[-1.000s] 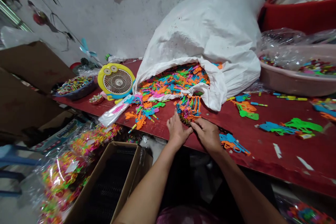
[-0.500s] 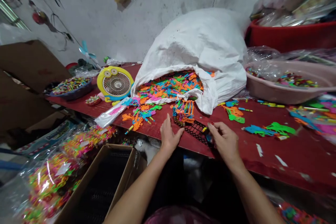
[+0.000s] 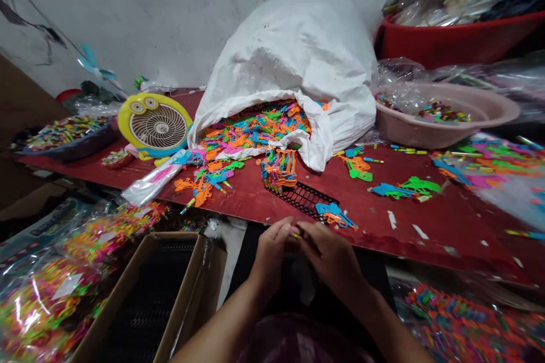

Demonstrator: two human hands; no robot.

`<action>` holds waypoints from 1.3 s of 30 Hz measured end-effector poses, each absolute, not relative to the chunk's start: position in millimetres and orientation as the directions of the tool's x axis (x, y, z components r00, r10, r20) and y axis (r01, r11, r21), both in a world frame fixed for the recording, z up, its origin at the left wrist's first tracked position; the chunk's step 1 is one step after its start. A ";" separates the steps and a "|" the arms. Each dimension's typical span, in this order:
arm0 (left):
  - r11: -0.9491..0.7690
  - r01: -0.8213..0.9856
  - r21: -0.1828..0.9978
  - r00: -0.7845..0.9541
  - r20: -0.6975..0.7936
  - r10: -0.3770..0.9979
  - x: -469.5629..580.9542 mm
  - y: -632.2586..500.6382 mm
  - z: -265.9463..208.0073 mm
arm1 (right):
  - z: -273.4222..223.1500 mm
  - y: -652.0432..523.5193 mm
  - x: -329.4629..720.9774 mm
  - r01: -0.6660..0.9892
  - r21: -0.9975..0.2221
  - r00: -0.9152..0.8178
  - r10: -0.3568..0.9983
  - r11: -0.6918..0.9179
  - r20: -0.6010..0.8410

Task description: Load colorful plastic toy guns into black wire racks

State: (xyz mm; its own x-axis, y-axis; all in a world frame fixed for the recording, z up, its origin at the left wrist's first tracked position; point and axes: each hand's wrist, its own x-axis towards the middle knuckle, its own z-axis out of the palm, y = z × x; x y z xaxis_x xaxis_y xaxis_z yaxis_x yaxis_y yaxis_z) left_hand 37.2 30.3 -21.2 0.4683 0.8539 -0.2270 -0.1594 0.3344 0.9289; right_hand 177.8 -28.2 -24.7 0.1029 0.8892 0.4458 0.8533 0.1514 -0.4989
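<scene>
My left hand (image 3: pixel 269 252) and my right hand (image 3: pixel 332 252) meet at the table's front edge. Their closed fingertips pinch a small pink-and-yellow piece (image 3: pixel 294 233), mostly hidden by the fingers. Just beyond them a black plastic grid rack (image 3: pixel 304 195) lies slanted on the table. Upright colourful plastic pieces (image 3: pixel 279 167) stand in its left end. Flat blue and orange gun-shaped pieces (image 3: pixel 336 215) rest at its right end, touching neither hand. Behind the rack, more such pieces (image 3: pixel 255 127) spill from the mouth of a big white sack (image 3: pixel 289 45).
The red table (image 3: pixel 383 227) carries a yellow fan (image 3: pixel 159 125), a blue basin (image 3: pixel 70 147) and a pink basin (image 3: pixel 430 130) of small parts. A cardboard box (image 3: pixel 191 272) of black racks stands below left, beside bagged colourful pieces (image 3: pixel 55 289). More pieces (image 3: pixel 468 317) lie below right.
Both hands have left the rack and come together nearer my body, now pinching a small piece. Blue and orange pieces now show on the rack's right end. The view has shifted right.
</scene>
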 end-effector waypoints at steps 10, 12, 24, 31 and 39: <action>0.419 -0.055 0.906 0.448 -0.353 0.821 47.3 25.8 -4.9 | -18.7 -47.0 259.0 0.928 -0.363 0.220 0.911 -0.084 0.350; 0.405 -0.055 0.913 0.478 -0.332 0.813 51.6 25.5 0.1 | -19.1 -45.2 263.2 0.843 -0.525 0.336 0.874 -0.113 0.351; 0.389 -0.177 0.904 0.605 -0.212 0.768 86.6 36.4 15.1 | 4.1 -54.7 229.6 -0.094 -0.983 0.384 0.905 -0.159 -0.183; 0.507 -0.169 0.845 0.651 -0.291 0.701 73.1 38.7 8.3 | 4.8 -64.6 226.6 0.212 -0.977 0.369 0.926 -0.007 0.074; 0.566 -0.082 0.821 0.779 -0.302 0.550 64.2 34.0 9.8 | 5.8 -55.9 247.1 0.831 -0.392 -0.143 0.833 0.394 0.534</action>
State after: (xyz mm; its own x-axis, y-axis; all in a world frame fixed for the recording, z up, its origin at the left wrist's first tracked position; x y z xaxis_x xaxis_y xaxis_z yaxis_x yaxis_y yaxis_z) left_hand 64.2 34.0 9.8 0.7788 0.5499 -0.3017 -0.0815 0.5656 0.8206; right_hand 247.1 -55.9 5.8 -0.1426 0.8335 0.5339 0.8313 0.3936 -0.3924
